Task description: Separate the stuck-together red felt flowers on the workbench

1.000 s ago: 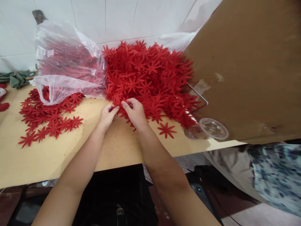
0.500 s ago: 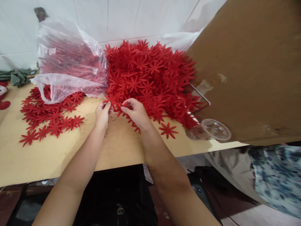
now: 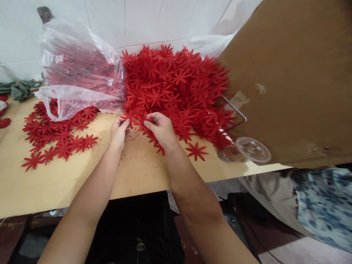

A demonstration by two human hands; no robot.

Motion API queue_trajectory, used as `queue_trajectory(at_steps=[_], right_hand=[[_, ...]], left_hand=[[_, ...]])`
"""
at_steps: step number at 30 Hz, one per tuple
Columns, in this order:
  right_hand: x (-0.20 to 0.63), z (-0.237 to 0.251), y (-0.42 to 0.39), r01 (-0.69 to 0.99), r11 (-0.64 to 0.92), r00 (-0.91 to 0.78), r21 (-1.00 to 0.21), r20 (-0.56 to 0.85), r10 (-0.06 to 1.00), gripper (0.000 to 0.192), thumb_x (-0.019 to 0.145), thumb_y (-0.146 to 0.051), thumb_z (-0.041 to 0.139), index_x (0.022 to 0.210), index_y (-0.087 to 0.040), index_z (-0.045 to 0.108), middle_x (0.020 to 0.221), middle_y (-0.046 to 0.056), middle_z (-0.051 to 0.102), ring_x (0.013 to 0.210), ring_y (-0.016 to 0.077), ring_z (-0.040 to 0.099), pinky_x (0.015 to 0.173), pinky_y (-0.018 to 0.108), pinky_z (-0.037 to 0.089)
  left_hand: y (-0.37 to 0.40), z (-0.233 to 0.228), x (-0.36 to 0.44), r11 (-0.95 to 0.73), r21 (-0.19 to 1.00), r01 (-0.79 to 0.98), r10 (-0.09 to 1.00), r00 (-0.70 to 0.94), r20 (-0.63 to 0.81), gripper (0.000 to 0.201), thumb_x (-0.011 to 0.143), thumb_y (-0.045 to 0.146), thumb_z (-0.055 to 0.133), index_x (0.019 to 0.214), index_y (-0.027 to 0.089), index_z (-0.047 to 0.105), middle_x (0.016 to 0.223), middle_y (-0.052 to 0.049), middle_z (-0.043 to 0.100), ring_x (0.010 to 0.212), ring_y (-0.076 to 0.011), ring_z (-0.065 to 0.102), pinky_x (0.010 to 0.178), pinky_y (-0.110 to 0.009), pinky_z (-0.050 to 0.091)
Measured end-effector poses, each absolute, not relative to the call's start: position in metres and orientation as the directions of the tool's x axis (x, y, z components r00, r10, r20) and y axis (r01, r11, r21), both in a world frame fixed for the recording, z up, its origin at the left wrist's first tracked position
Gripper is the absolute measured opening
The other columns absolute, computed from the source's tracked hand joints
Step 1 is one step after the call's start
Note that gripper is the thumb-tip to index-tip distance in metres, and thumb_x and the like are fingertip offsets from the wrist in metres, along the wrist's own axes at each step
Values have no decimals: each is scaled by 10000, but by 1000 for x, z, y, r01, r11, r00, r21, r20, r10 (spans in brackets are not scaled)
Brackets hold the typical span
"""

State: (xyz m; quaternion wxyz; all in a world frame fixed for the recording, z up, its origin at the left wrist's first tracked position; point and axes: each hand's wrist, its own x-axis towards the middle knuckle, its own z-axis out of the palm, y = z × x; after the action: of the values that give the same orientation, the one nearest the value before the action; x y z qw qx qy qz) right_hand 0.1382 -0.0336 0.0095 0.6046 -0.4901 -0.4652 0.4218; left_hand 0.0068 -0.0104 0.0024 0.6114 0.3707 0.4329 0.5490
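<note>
1. Closest to the person, the two bare forearms reach out over the near edge of the wooden table, whose top is sprinkled with tiny red crumbs.
2. The left hand has its fingertips pinched on a red felt flower, holding it just above the tabletop at the near edge of the heap.
3. The right hand sits just beside it, thumb and forefinger closed on another red flower piece; the two pieces touch or overlap between the hands, and I cannot tell whether they are stuck together.
4. A single loose flower lies flat on the table just right of the right wrist.
5. To the left, well apart from the hands, a spread of flat flowers lies in overlapping rows.
6. Right of the loose flower, a clear plastic cup lies on its side under a big sheet of brown cardboard.
7. Behind the hands rises the big heap of red flowers, touching the fingers at its near rim.
8. Left of the heap, a clear plastic bag holds more red pieces, its mouth lying over the spread.
9. Farthest back stands the white tiled wall.
</note>
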Motion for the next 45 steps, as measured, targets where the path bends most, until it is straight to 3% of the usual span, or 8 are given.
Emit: queue_trajectory(at_steps=[8,14,19,23,28,34,41,45], right_hand=[[141,11,-33,5,202,285,-979,195,939,175,657,-306,634,680,-180,515,582,-55,467,536,61,410,576,230,371],[141,11,-34,79,238,261,-968,250,932,296,721,-435,569,608,-185,460,531,-60,395,497,57,335,496,220,286],[141,11,-33,56,226,263,-973,232,936,224,716,-373,589,642,-186,490,517,-63,412,482,59,348,479,216,283],[140,9,-30,-11,206,284,-979,194,939,165,673,-321,624,716,-184,542,604,-45,515,539,68,433,544,222,359],[136,10,-33,67,230,246,-971,239,939,185,708,-351,587,660,-180,535,560,-44,505,514,72,427,518,221,353],[134,11,-38,255,285,263,-924,350,899,330,764,-392,528,538,-193,393,459,-67,354,447,64,335,451,218,275],[137,3,-31,244,318,339,-916,387,857,256,745,-424,530,733,-173,574,710,7,562,657,106,505,646,258,418],[139,5,-30,168,296,396,-940,340,853,274,712,-455,558,727,-182,570,678,-7,568,633,103,510,644,261,430]], left_hand=[[-11,5,6,147,906,-397,989,53,-137,91,620,153,505,704,180,481,537,70,437,454,-39,405,451,-151,320],[-18,10,8,267,885,-380,958,204,-202,59,610,118,400,604,174,416,574,30,496,508,-86,507,475,-205,391],[-21,8,13,292,894,-341,929,325,-179,79,641,105,401,597,166,424,454,52,379,376,-55,381,392,-172,237],[-25,10,16,325,889,-323,901,392,-186,172,755,299,482,650,168,445,427,87,275,338,-24,255,387,-169,164],[-33,15,19,268,917,-294,905,403,-136,309,649,396,657,764,185,463,476,104,315,369,-13,265,386,-164,182],[-35,12,22,224,946,-236,910,398,-117,307,642,387,653,780,184,469,512,95,385,385,-19,309,380,-173,227],[-28,5,27,189,958,-218,956,265,-128,92,705,194,540,743,178,457,480,102,392,346,-16,288,368,-175,213],[-29,7,28,144,977,-154,953,287,-95,96,710,191,539,696,176,445,461,103,395,348,-20,319,377,-170,252]])
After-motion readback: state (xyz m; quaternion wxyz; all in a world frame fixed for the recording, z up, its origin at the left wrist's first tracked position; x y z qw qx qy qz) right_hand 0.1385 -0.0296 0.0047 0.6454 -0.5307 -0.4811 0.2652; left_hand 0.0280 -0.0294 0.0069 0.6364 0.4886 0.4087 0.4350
